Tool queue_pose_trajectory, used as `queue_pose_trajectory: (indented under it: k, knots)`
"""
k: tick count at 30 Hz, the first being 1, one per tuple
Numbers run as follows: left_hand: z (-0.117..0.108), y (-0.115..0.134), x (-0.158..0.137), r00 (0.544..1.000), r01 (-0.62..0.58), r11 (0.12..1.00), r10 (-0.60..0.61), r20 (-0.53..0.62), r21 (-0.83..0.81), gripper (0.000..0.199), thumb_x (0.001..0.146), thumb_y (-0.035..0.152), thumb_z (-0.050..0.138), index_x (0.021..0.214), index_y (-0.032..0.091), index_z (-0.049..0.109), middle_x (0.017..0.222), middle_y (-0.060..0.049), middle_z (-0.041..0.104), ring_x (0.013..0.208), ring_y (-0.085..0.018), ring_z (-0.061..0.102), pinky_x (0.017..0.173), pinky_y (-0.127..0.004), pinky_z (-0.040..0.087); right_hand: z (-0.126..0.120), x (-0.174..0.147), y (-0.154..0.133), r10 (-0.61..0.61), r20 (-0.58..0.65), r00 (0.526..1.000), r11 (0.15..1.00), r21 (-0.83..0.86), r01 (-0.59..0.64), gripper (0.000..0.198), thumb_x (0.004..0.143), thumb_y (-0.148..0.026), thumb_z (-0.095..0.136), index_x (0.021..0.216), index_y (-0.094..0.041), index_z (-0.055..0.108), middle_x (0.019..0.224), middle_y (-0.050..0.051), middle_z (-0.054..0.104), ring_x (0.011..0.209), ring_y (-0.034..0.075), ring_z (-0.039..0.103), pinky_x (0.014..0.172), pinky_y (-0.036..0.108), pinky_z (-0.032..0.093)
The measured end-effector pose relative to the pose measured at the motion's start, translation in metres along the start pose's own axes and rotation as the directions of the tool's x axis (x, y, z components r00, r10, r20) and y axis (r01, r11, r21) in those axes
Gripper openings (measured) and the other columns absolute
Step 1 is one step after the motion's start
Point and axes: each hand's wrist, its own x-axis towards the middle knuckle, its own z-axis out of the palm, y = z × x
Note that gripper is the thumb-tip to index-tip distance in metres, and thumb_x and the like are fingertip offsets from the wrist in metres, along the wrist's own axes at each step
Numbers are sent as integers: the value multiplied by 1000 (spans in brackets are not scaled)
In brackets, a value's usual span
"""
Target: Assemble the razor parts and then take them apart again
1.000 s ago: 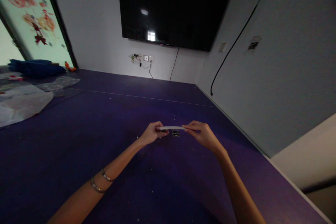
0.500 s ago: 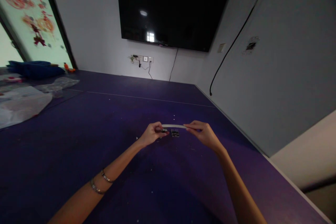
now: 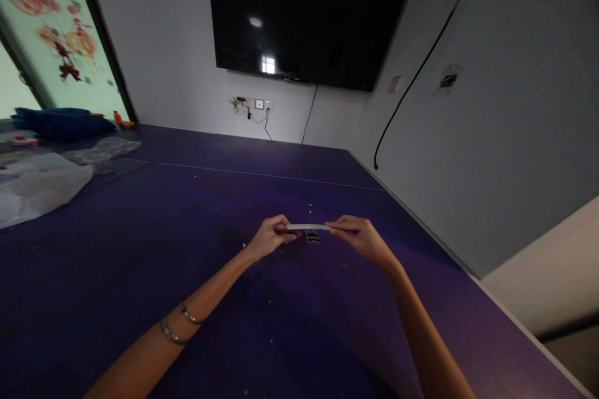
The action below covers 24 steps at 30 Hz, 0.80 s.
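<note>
Between my two hands a thin white strip [image 3: 307,226] is stretched almost level, bowed slightly upward. My left hand [image 3: 269,238] is closed on its left end, fingers pinched. My right hand [image 3: 360,234] pinches the right end between thumb and fingers. Just below the strip, a small dark board-like piece [image 3: 312,237] with light markings lies on the purple surface, its upper edge partly covered by the strip. What kind of piece it is I cannot make out. Small white bits [image 3: 310,208] are scattered beyond the strip.
Clear plastic sheeting [image 3: 42,193] and a dark blue cloth bundle [image 3: 63,123] lie at the far left. A black cable [image 3: 412,87] hangs down the right wall, its end near the purple surface [image 3: 210,324]. A television [image 3: 309,19] is mounted on the back wall.
The strip's left end has shifted slightly left and toward me, now covering more of the dark piece. Both hands keep their grip and have barely moved.
</note>
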Motion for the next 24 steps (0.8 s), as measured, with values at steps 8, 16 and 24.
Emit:
queue_pose_trajectory:
  k: [8,16,24]
  knots:
    - [2,3,-1,1000,2,1000,-2,7,-9,24,61,16,71,67,15,49,75,-4,70,73,-14,64,66,-26,46,0,-1,2,6,21,1000,1000,28,-6,24,81,-35,56,98,-23,69,82,5,66,71,15,59,64,26,45]
    - [3,5,-2,999,22,999,-21,28,-40,24,63,15,69,66,15,46,77,-5,69,76,-15,64,66,-27,45,-1,0,4,13,-26,1000,1000,11,-12,24,81,-35,56,97,-23,70,81,5,66,72,15,59,64,27,45]
    - [4,8,-3,1000,5,999,-4,15,-41,24,63,15,70,66,16,46,76,-4,69,76,-15,64,68,-27,46,-1,-1,2,23,-32,999,999,33,-22,23,80,-34,56,96,-24,70,82,5,66,74,16,59,65,28,45]
